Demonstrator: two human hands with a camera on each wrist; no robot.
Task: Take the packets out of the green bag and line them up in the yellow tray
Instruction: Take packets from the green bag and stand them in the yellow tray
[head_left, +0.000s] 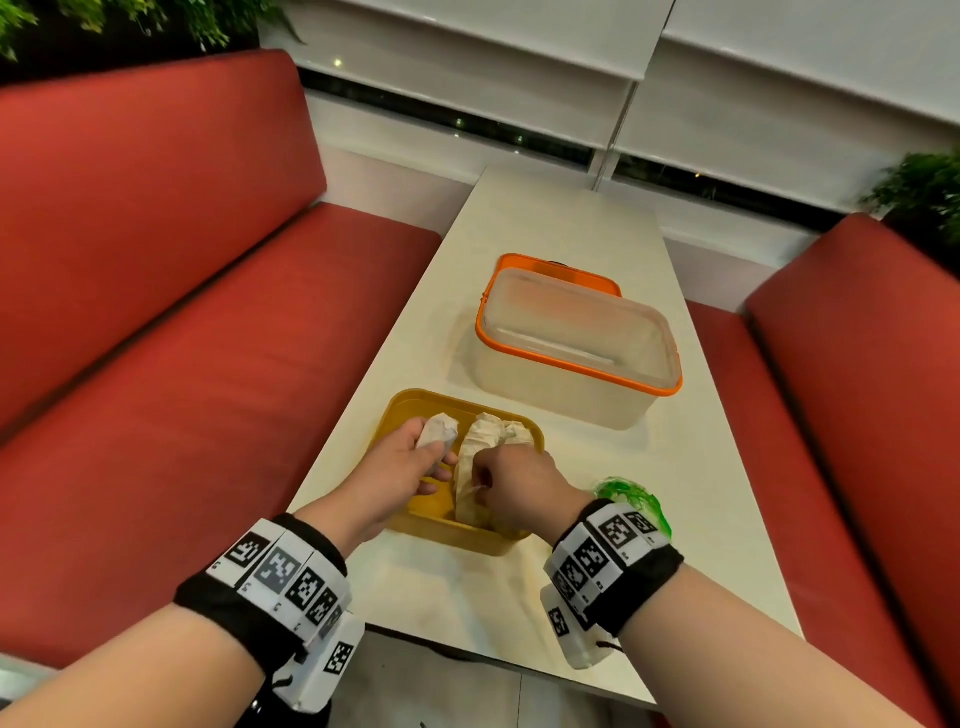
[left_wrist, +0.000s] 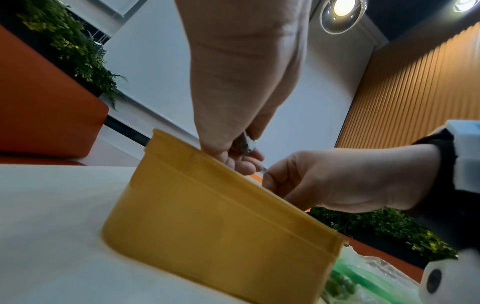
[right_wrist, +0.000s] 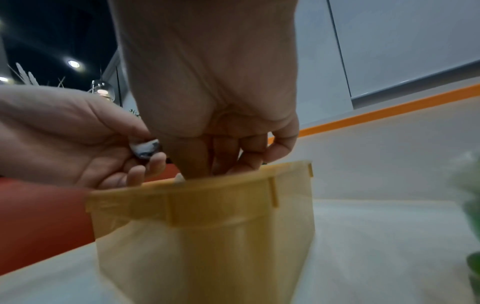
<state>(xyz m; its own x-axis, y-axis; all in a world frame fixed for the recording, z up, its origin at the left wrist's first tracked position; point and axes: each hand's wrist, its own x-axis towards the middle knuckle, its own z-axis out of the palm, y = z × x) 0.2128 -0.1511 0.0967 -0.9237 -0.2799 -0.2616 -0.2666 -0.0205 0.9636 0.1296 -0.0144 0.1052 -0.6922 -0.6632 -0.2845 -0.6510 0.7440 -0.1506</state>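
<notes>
The right hand covers the near end of the middle packet, so where its fingers meet the wrapper cannot be told from the head view. In the right wrist view those fingertips dip behind the blurred wall of the yellow tray, hiding what they pinch. The right wristband hides most of the green bag, which is a blur at the frame edge in both wrist views. Only a small blurred scrap of the left packet shows between the left hand's fingers.
</notes>
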